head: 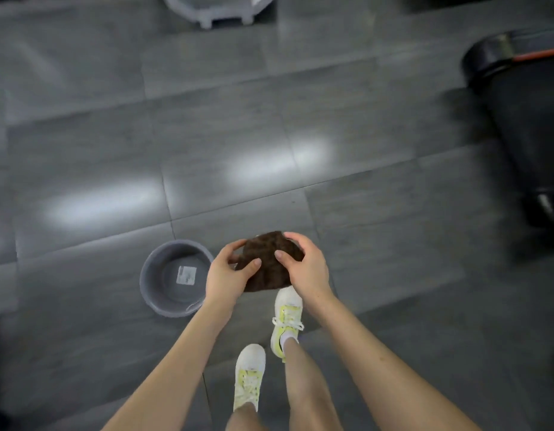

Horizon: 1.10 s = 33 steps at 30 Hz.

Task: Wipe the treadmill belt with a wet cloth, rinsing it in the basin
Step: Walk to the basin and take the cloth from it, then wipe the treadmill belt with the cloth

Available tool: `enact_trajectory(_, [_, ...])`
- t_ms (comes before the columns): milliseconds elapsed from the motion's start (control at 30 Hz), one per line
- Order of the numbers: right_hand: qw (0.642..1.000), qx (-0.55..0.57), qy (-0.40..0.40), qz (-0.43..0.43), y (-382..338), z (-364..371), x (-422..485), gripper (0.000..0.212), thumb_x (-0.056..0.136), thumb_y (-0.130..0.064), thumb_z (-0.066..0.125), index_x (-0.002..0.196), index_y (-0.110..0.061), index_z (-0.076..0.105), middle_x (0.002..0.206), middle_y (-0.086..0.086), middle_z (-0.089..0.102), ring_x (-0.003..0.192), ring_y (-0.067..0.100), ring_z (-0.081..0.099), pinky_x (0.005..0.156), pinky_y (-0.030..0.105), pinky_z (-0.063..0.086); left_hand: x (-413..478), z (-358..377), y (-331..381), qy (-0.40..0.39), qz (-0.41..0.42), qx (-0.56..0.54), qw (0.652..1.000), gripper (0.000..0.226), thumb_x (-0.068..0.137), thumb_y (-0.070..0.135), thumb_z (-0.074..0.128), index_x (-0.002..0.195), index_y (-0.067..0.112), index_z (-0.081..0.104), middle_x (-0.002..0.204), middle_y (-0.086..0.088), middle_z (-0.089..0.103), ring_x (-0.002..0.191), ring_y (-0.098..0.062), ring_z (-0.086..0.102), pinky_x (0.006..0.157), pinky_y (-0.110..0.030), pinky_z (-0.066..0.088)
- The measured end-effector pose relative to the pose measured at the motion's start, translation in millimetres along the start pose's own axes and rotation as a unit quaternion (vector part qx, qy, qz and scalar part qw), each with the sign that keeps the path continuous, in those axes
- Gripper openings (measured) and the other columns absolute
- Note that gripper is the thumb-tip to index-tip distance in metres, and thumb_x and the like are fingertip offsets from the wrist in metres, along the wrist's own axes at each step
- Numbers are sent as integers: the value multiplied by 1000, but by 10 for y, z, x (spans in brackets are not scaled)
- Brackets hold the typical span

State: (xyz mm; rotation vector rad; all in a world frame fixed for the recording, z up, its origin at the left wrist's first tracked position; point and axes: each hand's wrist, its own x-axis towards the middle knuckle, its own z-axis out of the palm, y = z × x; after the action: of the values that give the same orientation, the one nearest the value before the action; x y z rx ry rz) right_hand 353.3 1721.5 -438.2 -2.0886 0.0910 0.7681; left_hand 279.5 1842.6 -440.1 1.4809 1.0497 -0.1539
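Note:
A dark brown cloth [267, 262] hangs in front of me, held by both hands above the floor. My left hand [227, 273] grips its left edge, thumb on top. My right hand [303, 264] grips its right side with the fingers curled over the top. A grey round basin [151, 284] stands on the floor just left of my left hand, with a white label on its bottom. The black treadmill [524, 119] with an orange stripe lies at the right edge of the view.
Grey floor tiles [207, 150] with bright light reflections spread ahead. A pale grey plastic object [219, 10] stands at the top centre. My feet in white and yellow trainers [286, 318] are below the cloth.

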Motion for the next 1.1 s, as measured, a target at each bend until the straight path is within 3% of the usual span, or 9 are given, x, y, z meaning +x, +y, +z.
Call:
enact_trajectory(133, [996,43,79,2,-46,-845,-748,30,85,-21,68,115,-26,65,117,-6,66,111,14,59,98,38,45,-723,286,491,-110,64,52,991,40,75,16,80,107,33,64,100,-3,70,88,-19,68,76,-39,58])
enact_trajectory(267, [982,56,180,17,196,-1754,-1544,21,90,-21,63,109,-28,67,111,-11,66,105,8,58,90,25,42,-1413,807,797,-178,128,162,962,37,66,36,75,101,33,64,99,4,68,90,-12,64,84,-31,51])
enact_trajectory(400, [951,46,299,63,713,-2752,-2430,22,91,-23,60,112,-29,66,113,-10,67,107,12,58,85,22,37,-2117,1494,948,-203,185,243,930,12,87,20,67,99,22,68,92,0,68,91,-19,63,79,-30,47])
enact_trajectory(600, [882,87,444,130,1884,-4303,-3845,22,90,-20,62,110,-27,67,108,-5,69,102,16,59,74,20,32,-3234,2921,1022,-294,240,299,875,9,93,13,58,88,15,65,87,-13,66,81,-23,60,87,-46,49])
enact_trajectory(867, [812,71,550,184,3438,-5782,-5546,21,90,-20,62,108,-28,68,109,-5,68,104,20,59,76,24,35,-4996,4898,748,-400,266,266,836,9,96,13,54,91,10,61,76,-4,63,66,-13,56,59,-18,46])
enact_trajectory(967, [790,72,576,199,3889,-6245,-6026,20,90,-20,62,107,-27,68,110,-5,68,105,19,58,75,22,31,-5563,5573,543,-428,261,276,820,14,96,13,54,83,15,60,74,-5,64,65,-14,56,58,-20,45])
enact_trajectory(1100, [761,91,607,209,4497,-6920,-6518,18,89,-21,64,105,-27,69,100,-9,66,103,17,59,78,23,35,-6134,6540,215,-449,266,303,798,10,95,11,54,90,8,61,72,-7,62,63,-15,55,48,-13,44])
